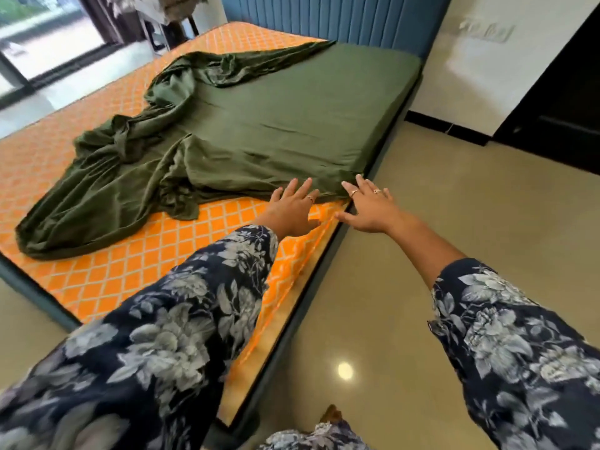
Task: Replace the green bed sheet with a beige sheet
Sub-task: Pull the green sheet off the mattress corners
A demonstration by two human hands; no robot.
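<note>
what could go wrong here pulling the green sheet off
The green sheet is still tucked over the corner by the blue headboard, so tugging from this edge may snag or strain it. The left hand and right hand are open, gripping nothing yet. Loose folds could slide onto the floor.

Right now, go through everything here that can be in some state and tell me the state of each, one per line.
Olive green bed sheet: partly stripped, bunched toward the middle, still fitted over the far right corner.
Orange diamond-patterned mattress: uncovered along the near and left sides.
Left hand: open, fingers straight, reaching to the sheet's loose edge.
Right hand: open, fingers spread at the sheet's edge by the mattress side.
Beige sheet: not in view.
</note>
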